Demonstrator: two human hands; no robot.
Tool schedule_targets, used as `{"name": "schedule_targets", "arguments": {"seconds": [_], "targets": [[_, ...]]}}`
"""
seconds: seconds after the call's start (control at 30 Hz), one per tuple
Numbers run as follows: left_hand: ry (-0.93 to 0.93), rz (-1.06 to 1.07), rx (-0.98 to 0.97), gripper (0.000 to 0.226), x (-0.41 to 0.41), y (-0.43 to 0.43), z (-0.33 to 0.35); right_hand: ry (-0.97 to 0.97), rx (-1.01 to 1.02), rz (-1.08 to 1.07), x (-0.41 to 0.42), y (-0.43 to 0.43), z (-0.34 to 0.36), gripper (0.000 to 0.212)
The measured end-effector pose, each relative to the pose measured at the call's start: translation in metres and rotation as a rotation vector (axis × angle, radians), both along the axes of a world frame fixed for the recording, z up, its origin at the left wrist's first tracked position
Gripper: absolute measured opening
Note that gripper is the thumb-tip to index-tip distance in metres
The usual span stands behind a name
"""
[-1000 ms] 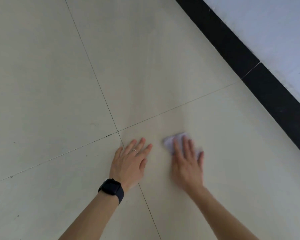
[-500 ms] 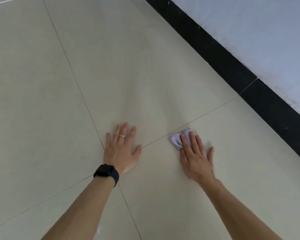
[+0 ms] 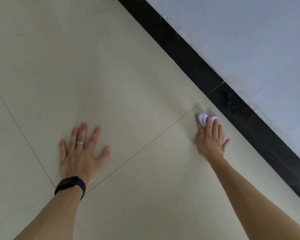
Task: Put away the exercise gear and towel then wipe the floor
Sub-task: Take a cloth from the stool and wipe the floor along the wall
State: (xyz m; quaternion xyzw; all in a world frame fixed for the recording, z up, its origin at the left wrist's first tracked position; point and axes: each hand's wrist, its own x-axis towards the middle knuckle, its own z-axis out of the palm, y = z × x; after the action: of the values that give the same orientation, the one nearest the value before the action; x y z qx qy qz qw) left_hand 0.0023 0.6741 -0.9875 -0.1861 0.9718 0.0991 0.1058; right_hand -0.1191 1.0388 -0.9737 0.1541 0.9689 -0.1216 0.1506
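Observation:
A small crumpled white cloth (image 3: 202, 118) lies on the cream tiled floor (image 3: 111, 75), close to the black skirting. My right hand (image 3: 210, 141) presses flat on the cloth, its fingers covering the near half. My left hand (image 3: 81, 153) rests flat on the floor to the left, fingers spread, holding nothing. It wears a ring, and a black band sits on the wrist. No exercise gear or towel is in view.
A black skirting strip (image 3: 206, 70) runs diagonally from the top middle to the lower right, with a pale wall (image 3: 249, 40) above it. Thin grout lines cross the floor between my hands.
My right hand has slid the cloth to the right and away, up to the skirting. My left hand stays planted on the floor, and the two hands are now much farther apart.

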Motion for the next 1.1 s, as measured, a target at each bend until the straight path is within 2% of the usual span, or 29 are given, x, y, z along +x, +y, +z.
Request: {"name": "schedule_targets", "arguments": {"seconds": [0.1, 0.17, 0.27, 0.37, 0.43, 0.53, 0.6, 0.77, 0.83, 0.93, 1.0, 1.1], "targets": [[-0.013, -0.011, -0.004, 0.072, 0.0, 0.0, -0.001, 0.047, 0.009, -0.25, -0.031, -0.018, 0.003, 0.056], [-0.014, 0.0, -0.003, 0.073, -0.001, -0.001, 0.0, 0.05, -0.002, -0.263, -0.056, -0.039, 0.001, 0.062], [-0.001, -0.009, 0.014, 0.073, -0.004, -0.001, -0.001, 0.028, -0.021, -0.097, -0.097, -0.085, 0.004, 0.059], [-0.009, -0.012, 0.014, 0.072, -0.004, -0.003, -0.004, -0.018, -0.064, 0.324, -0.108, -0.155, 0.001, 0.057], [-0.017, -0.011, -0.004, 0.073, -0.003, -0.004, -0.005, -0.009, -0.095, 0.6, -0.089, -0.198, -0.003, 0.055], [-0.014, -0.013, -0.01, 0.074, -0.002, -0.006, -0.006, 0.047, -0.064, 0.858, -0.053, -0.215, -0.007, 0.054], [-0.017, -0.022, -0.002, 0.074, -0.003, -0.007, -0.005, 0.039, -0.028, 0.935, -0.033, -0.19, -0.004, 0.054], [-0.038, -0.025, 0.017, 0.071, -0.006, -0.009, -0.003, 0.045, -0.016, 0.896, 0.075, -0.119, 0.002, 0.055], [-0.065, -0.025, 0.016, 0.071, -0.007, -0.008, -0.002, 0.044, -0.06, 1.047, 0.132, -0.12, 0.002, 0.06], [-0.085, -0.029, 0.017, 0.071, -0.007, -0.007, 0.0, 0.003, -0.092, 1.398, 0.206, -0.118, 0.0, 0.08], [-0.071, -0.032, 0.019, 0.071, -0.005, -0.008, 0.0, 0.013, -0.069, 1.423, 0.233, -0.096, -0.004, 0.082], [-0.033, -0.027, 0.009, 0.07, -0.004, -0.008, 0.0, 0.061, -0.062, 1.183, 0.244, -0.057, -0.002, 0.069]]}}
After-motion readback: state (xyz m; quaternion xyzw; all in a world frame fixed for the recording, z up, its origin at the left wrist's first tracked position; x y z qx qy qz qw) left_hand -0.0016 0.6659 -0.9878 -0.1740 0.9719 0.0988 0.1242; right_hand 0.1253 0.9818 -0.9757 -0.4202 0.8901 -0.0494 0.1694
